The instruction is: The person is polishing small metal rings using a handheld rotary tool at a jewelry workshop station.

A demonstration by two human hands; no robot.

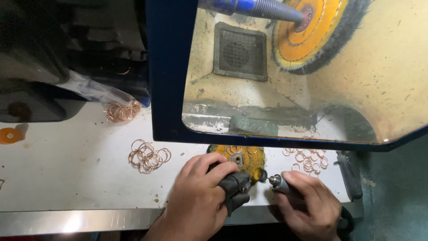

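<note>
My left hand (198, 198) grips a small dark, rubbery block (235, 187) near the front edge of the white bench (67, 169). My right hand (310, 203) holds a rotary hand tool (280, 182) with a metal nose, its tip pointing left toward the block. Just behind both hands lies a yellow buffing wheel (238, 157) with a few thin copper-coloured rings on it. Loose piles of the same rings lie to the left (149, 157) and to the right (307, 158).
A blue-framed polishing hood (171, 89) stands behind, with a large yellow buffing wheel (312, 33) on a spindle and a dark vent grille (240, 51). A clear bag of rings (121, 109) lies at back left. A metal strip (76, 221) edges the bench front.
</note>
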